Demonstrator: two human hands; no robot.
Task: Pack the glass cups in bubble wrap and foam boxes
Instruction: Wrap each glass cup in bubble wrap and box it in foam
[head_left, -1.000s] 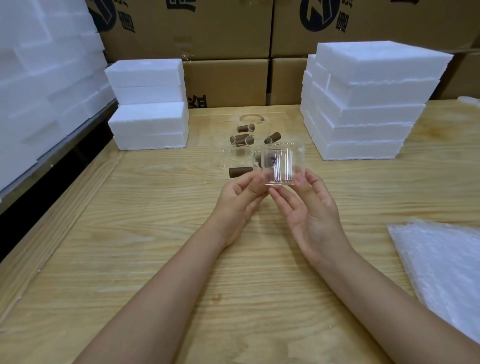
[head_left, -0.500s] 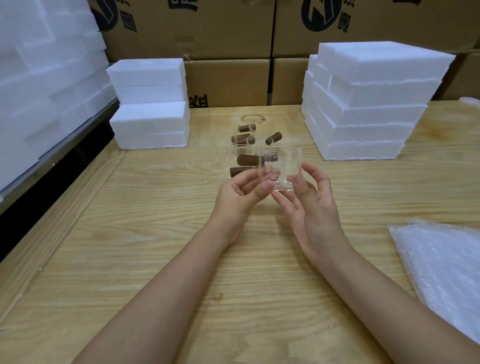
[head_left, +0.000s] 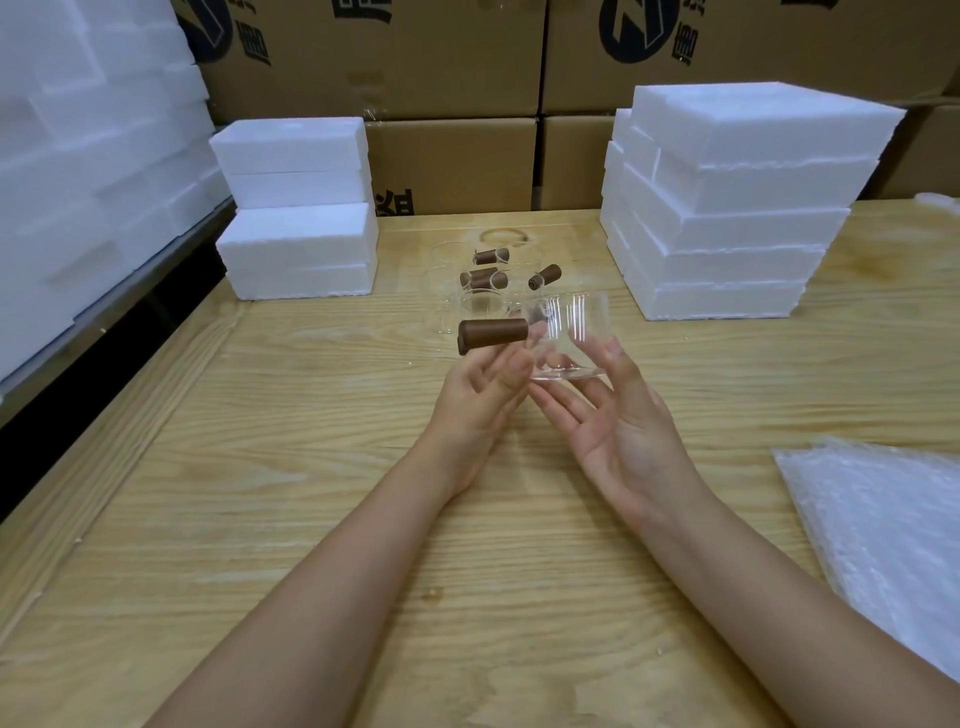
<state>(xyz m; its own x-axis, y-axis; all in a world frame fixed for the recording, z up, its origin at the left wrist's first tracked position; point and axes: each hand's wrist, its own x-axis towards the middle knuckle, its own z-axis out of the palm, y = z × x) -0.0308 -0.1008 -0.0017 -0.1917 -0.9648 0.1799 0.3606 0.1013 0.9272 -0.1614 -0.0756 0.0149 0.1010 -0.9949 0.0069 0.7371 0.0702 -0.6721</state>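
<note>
Glass cup (head_left: 569, 332) is held in the air over the middle of the wooden table (head_left: 311, 467), between both hands and clear of the surface. It sits roughly upright, base down, with its brown cylindrical handle (head_left: 493, 332) sticking out sideways to the person's left. Left hand (head_left: 483, 400) is palm up with the fingers curled in. Its thumb and fingertips pinch the cup low on the handle side, and the handle lies just above the knuckles. Right hand (head_left: 618, 436) is palm up and spread, fingers mostly straight; the fingers run under the base and the thumb rests against the near wall, cradling rather than clamping. Directly behind the held cup, toward the table's far edge, a cluster of other glass cups (head_left: 480, 280) with the same brown handles stands close together; through the clear glass I cannot tell how many. A low stack of foam boxes (head_left: 296, 208) sits by the far left corner, and a taller foam stack (head_left: 727, 197) flanks the cluster on the right. A bubble wrap sheet (head_left: 883, 545) lies flat along the right edge, well apart from both hands. Cardboard cartons (head_left: 452, 78) line the wall beyond the far edge. More white foam blocks (head_left: 78, 156) are piled off the left side.
</note>
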